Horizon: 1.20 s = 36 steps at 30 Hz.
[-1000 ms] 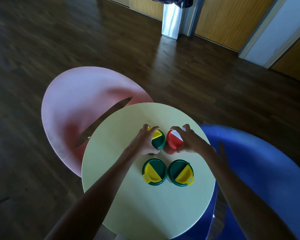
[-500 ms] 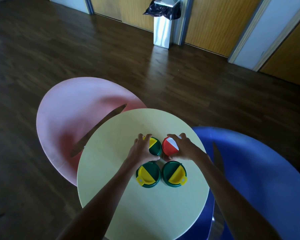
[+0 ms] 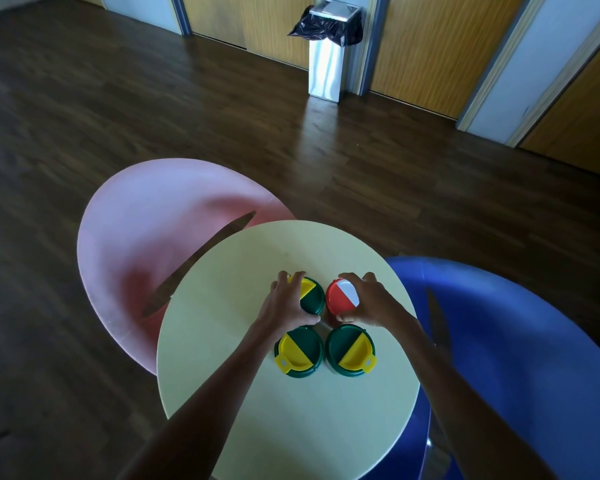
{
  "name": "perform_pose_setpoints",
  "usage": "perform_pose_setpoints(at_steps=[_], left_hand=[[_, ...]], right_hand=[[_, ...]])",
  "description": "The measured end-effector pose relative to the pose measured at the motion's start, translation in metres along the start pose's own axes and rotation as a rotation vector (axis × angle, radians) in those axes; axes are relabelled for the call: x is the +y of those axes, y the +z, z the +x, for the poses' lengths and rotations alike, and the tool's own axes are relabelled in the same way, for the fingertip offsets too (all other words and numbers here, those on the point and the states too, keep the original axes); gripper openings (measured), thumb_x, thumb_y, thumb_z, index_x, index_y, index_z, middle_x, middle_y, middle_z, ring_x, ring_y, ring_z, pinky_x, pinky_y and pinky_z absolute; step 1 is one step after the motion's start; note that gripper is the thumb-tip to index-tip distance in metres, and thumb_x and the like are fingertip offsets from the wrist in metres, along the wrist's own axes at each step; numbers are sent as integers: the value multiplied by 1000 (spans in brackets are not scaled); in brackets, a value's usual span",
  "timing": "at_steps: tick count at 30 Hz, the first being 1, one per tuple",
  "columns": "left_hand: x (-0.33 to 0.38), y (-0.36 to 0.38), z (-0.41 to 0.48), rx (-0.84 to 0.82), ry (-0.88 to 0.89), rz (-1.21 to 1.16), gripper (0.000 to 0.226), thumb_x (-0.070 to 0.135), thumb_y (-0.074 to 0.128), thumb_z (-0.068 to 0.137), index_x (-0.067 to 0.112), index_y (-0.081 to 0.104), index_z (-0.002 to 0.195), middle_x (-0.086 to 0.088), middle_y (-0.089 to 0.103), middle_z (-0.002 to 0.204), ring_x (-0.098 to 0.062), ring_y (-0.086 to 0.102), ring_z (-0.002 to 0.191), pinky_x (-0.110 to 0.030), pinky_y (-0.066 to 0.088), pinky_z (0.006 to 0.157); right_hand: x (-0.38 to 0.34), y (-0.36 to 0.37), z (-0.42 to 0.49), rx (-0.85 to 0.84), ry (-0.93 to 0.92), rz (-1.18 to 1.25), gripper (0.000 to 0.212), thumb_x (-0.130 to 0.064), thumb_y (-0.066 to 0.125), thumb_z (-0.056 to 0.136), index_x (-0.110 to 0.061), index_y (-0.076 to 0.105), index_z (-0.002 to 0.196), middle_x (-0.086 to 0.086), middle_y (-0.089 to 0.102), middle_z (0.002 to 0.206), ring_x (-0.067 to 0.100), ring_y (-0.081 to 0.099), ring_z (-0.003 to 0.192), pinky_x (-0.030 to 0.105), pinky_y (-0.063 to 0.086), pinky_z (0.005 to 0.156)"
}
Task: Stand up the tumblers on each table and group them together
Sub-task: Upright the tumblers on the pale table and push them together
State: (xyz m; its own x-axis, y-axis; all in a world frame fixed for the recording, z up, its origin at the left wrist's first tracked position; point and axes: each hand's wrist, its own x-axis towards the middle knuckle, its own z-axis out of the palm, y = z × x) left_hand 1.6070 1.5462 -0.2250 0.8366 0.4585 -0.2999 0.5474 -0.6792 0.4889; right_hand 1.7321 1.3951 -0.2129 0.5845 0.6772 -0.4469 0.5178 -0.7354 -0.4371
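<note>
Several tumblers stand upright in a tight square on the round pale-yellow table. My left hand wraps the far-left tumbler, which has a green and yellow lid. My right hand grips the far-right tumbler, which has a red and white lid. Close in front of them stand a near-left tumbler and a near-right tumbler, both with green and yellow lids, untouched.
A pink chair sits at the table's left and a blue chair at its right. A steel bin with a black bag stands by the far wall. Dark wood floor surrounds everything.
Both hands have slid the two far tumblers toward me, closing the gap to the two near ones. The view has tilted up, showing more of the far wall.
</note>
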Motion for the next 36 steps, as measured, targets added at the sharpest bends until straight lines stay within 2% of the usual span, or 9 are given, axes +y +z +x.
perform_pose_setpoints(at_steps=[8, 13, 16, 19, 23, 25, 28, 32, 36], left_hand=[[-4, -2, 0, -34, 37, 44, 95, 46, 79, 65, 23, 26, 141, -12, 30, 139, -32, 40, 126, -43, 49, 89], [-4, -6, -7, -33, 4, -50, 113, 54, 73, 69, 27, -1, 149, -15, 7, 155, -39, 26, 139, -52, 41, 100], [-15, -10, -19, 38, 18, -104, 109, 56, 66, 75, 23, -8, 149, -17, 4, 156, -38, 21, 141, -51, 38, 101], [-28, 0, -41, 86, -22, -279, 103, 53, 62, 81, 19, -9, 148, -16, 5, 155, -40, 23, 139, -51, 40, 104], [-35, 32, -74, 31, -47, -435, 112, 60, 62, 76, 16, -11, 148, -12, 3, 154, -33, 22, 141, -48, 36, 108], [-37, 41, -87, 26, -51, -446, 121, 68, 65, 64, 16, -7, 148, -9, 8, 152, -26, 27, 139, -42, 37, 108], [-40, 50, -100, 72, -8, -421, 125, 64, 75, 53, 13, 8, 144, -6, 23, 140, -15, 39, 124, -32, 44, 99], [-41, 54, -100, 144, 59, -379, 95, 37, 85, 58, 12, 32, 133, 3, 33, 120, -17, 46, 113, -17, 40, 87], [-41, 52, -96, 177, 67, -390, 87, 32, 87, 56, 14, 40, 127, -1, 43, 120, -9, 45, 104, -1, 35, 77]], right_hand=[[4, -1, -1, -48, -19, -8, 94, -42, 76, 72, -37, 19, 147, 13, 28, 143, 36, 34, 132, 43, 42, 99], [11, -1, -6, 0, -9, 71, 98, -54, 66, 78, -38, 1, 149, 13, 38, 137, 32, 48, 120, 45, 46, 94], [20, 0, -23, 97, 40, 249, 92, -57, 62, 79, -31, 9, 150, 12, 36, 145, 30, 44, 128, 47, 44, 100], [35, 15, -50, 212, 93, 338, 78, -52, 63, 81, -25, 28, 145, 9, 41, 141, 25, 47, 127, 48, 44, 100], [35, 47, -80, 183, 86, 334, 77, -52, 68, 77, -21, 36, 139, 3, 44, 137, 21, 48, 125, 47, 45, 97], [30, 58, -86, 159, 81, 315, 87, -55, 72, 71, -20, 33, 140, 2, 42, 139, 20, 47, 125, 47, 45, 97], [22, 70, -89, 164, 83, 238, 100, -57, 76, 64, -18, 26, 142, 1, 38, 142, 19, 42, 129, 42, 46, 95], [15, 76, -89, 206, 71, 210, 100, -52, 78, 66, -16, 25, 142, 3, 39, 143, 22, 44, 128, 38, 46, 88], [20, 74, -87, 201, 23, 269, 97, -45, 81, 65, -16, 28, 141, 5, 42, 141, 22, 45, 125, 37, 47, 91]])
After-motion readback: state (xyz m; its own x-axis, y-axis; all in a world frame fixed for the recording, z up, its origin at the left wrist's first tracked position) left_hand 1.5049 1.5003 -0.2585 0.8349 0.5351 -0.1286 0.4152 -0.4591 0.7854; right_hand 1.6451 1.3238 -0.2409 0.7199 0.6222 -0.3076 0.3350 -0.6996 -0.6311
